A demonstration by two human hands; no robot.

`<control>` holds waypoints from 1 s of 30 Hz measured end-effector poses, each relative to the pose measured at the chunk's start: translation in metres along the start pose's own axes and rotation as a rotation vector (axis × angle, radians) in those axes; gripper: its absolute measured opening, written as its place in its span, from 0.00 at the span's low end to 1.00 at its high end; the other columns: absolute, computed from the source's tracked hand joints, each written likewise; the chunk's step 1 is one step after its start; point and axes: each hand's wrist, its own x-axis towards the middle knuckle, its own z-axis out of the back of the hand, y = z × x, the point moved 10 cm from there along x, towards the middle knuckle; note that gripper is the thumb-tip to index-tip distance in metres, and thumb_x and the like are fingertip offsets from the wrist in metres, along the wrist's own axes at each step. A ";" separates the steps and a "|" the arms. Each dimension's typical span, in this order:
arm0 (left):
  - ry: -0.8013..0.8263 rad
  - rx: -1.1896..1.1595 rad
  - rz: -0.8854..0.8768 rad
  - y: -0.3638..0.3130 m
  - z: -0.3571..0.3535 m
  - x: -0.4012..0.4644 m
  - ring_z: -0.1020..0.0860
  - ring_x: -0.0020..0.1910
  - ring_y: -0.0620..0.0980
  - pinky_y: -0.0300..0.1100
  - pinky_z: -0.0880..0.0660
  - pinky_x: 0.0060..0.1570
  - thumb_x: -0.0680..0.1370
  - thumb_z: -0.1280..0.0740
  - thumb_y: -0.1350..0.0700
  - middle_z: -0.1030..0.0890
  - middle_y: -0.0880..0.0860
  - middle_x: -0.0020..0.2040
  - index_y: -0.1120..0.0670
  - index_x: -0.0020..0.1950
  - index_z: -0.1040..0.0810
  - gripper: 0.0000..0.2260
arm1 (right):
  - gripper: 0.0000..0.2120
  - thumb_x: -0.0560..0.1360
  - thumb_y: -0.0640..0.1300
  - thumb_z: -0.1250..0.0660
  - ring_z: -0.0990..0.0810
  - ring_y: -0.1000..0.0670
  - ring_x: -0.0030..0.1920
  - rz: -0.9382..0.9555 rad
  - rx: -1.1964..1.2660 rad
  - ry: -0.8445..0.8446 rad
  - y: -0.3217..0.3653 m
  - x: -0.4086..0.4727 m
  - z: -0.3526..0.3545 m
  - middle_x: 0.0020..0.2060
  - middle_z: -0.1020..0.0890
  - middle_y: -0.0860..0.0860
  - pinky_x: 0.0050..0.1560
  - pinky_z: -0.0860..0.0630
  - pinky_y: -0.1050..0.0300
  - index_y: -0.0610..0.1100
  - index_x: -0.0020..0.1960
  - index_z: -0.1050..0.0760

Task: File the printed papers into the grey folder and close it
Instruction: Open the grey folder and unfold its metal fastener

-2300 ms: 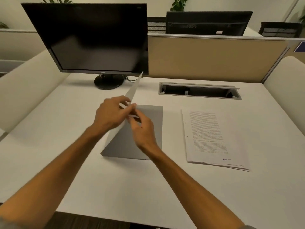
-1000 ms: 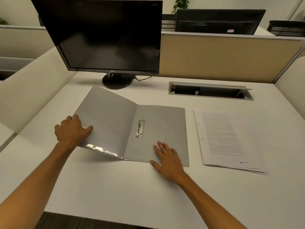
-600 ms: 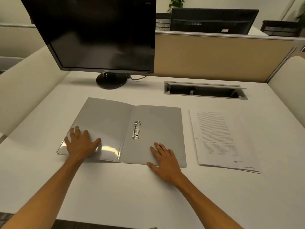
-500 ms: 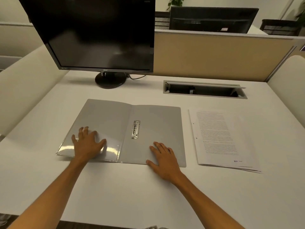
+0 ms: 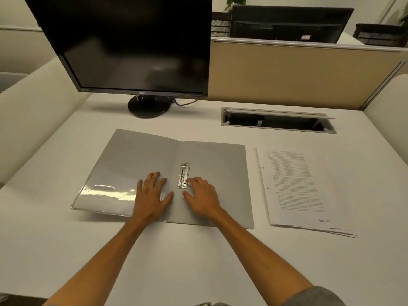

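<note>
Grey folder spread open on tabletop, left hand flat beside spine, right hand fingers splayed, empty, at metal fastener; likely releasing clasp next, before fetching printed papers lying just right.

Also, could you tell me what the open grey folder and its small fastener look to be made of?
The open grey folder looks like thin matte plastic, though card is possible; its left flap carries a glossy clear pocket that mirrors the light. The small silver fastener by the spine appears to be bright metal, judging by its shine.
</note>
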 end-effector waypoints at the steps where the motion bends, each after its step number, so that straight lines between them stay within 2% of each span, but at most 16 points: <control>1: 0.006 0.006 -0.005 -0.001 -0.003 -0.001 0.38 0.74 0.55 0.57 0.47 0.72 0.74 0.49 0.35 0.32 0.56 0.73 0.53 0.67 0.27 0.31 | 0.23 0.78 0.52 0.41 0.30 0.45 0.66 -0.010 0.008 -0.007 0.002 0.005 0.000 0.68 0.28 0.47 0.66 0.36 0.48 0.46 0.70 0.34; 7: 0.019 -0.044 -0.014 0.000 -0.012 -0.004 0.40 0.75 0.55 0.55 0.50 0.73 0.74 0.59 0.30 0.35 0.56 0.75 0.53 0.71 0.31 0.39 | 0.20 0.75 0.54 0.37 0.26 0.45 0.59 -0.090 0.074 -0.114 0.004 0.022 0.002 0.60 0.23 0.48 0.59 0.30 0.48 0.47 0.64 0.29; 15: 0.001 -0.053 -0.054 0.001 -0.016 -0.006 0.40 0.75 0.55 0.55 0.49 0.73 0.77 0.57 0.34 0.36 0.56 0.75 0.53 0.72 0.32 0.34 | 0.19 0.75 0.55 0.36 0.26 0.46 0.58 -0.078 0.009 -0.163 0.000 0.028 0.001 0.59 0.23 0.49 0.57 0.29 0.50 0.49 0.62 0.26; 23: -0.007 -0.075 -0.066 0.005 -0.021 -0.007 0.43 0.76 0.53 0.54 0.50 0.74 0.77 0.57 0.33 0.39 0.54 0.77 0.51 0.74 0.36 0.33 | 0.18 0.72 0.55 0.32 0.25 0.48 0.56 -0.113 0.066 -0.198 -0.005 0.030 0.000 0.57 0.22 0.51 0.56 0.28 0.51 0.51 0.61 0.25; 27: -0.014 -0.090 -0.070 0.004 -0.020 -0.008 0.43 0.77 0.53 0.53 0.52 0.75 0.77 0.57 0.33 0.40 0.54 0.77 0.51 0.74 0.37 0.34 | 0.19 0.75 0.54 0.35 0.24 0.47 0.56 -0.051 -0.026 -0.239 0.003 0.026 0.000 0.58 0.22 0.49 0.55 0.27 0.51 0.49 0.65 0.28; 30: -0.016 -0.090 -0.071 0.004 -0.018 -0.009 0.43 0.76 0.54 0.54 0.51 0.75 0.77 0.57 0.33 0.40 0.54 0.77 0.51 0.74 0.37 0.33 | 0.19 0.78 0.52 0.40 0.24 0.47 0.55 0.053 -0.194 -0.268 0.014 0.021 -0.004 0.57 0.22 0.47 0.51 0.26 0.51 0.48 0.67 0.31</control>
